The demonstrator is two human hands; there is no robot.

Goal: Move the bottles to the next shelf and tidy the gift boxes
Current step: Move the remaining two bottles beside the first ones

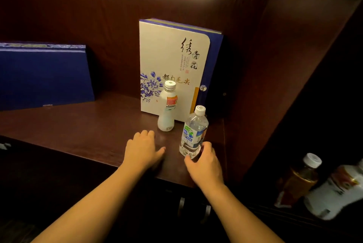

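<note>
A clear water bottle [193, 131] with a blue label and white cap stands near the front right of the dark wooden shelf [88, 125]. My right hand [204, 162] curls around its base, thumb and fingers touching it. Behind it to the left stands a white milky bottle [167, 111] with an orange label. My left hand [143, 149] rests flat on the shelf just in front of that bottle, fingers apart, holding nothing. A white and blue gift box [172, 66] stands upright at the back. A dark blue gift box [43, 75] leans at the left.
A wooden divider wall [255, 85] closes the shelf on the right. Beyond it, in the neighbouring compartment, stand an amber drink bottle [300, 180] and a white bottle [337, 189] with a red label. Metal cabinet handles [193, 211] sit below the shelf edge.
</note>
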